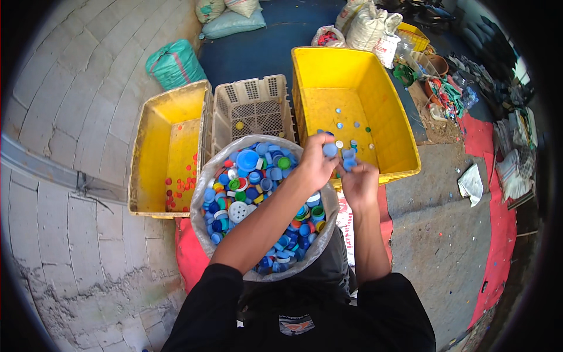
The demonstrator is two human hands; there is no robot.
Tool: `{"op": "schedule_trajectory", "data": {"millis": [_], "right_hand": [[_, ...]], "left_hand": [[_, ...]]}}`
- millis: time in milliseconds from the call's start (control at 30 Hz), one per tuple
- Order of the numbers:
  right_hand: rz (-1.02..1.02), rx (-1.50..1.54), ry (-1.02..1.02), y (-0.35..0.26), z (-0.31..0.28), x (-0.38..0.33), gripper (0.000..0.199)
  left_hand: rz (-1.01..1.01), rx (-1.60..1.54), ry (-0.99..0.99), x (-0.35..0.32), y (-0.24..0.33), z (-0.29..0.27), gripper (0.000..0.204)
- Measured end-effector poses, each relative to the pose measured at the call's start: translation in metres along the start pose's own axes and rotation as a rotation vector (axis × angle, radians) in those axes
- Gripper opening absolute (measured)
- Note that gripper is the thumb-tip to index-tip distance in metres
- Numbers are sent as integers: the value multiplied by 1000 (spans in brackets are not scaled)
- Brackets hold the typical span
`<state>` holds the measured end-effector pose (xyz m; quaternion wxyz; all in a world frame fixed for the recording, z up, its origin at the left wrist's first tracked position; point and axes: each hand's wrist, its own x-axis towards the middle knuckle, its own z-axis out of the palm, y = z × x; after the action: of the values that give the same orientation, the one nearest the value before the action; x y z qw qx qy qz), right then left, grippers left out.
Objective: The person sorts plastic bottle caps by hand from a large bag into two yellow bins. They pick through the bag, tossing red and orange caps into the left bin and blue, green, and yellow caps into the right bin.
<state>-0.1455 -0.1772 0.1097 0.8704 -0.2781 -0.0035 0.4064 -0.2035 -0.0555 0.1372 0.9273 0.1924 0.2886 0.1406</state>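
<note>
Two hands, both grasping: left hand (316, 161), grip on a pale-blue cap (330, 150); right hand (359, 183), grip on blue caps (349, 159) just right of it. Both at near end of larger yellow crate (384, 114), which lies ahead, long axis running away.

A pale grey block wall (76, 76) spans 8 to 11 o'clock, with a grey rail (50, 168) crossing it at 9. Dark blue floor covering (287, 35) lies at 12, worn grey matting (440, 234) at 4, edged outside by a red strip (504, 234). Whitish sacks (365, 29) stand at 1 o'clock; brightness shows near 2.
</note>
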Motion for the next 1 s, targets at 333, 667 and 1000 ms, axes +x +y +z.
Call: {"op": "schedule_trajectory", "data": {"millis": [333, 667, 1000], "right_hand": [[-135, 8, 190, -23, -33, 52, 26], [-377, -1131, 9, 34, 13, -53, 36], [-712, -1926, -316, 83, 64, -56, 29]], "left_hand": [[116, 135, 45, -3, 62, 2, 69], [550, 426, 97, -165, 82, -104, 20], [683, 597, 386, -219, 28, -158, 21]]}}
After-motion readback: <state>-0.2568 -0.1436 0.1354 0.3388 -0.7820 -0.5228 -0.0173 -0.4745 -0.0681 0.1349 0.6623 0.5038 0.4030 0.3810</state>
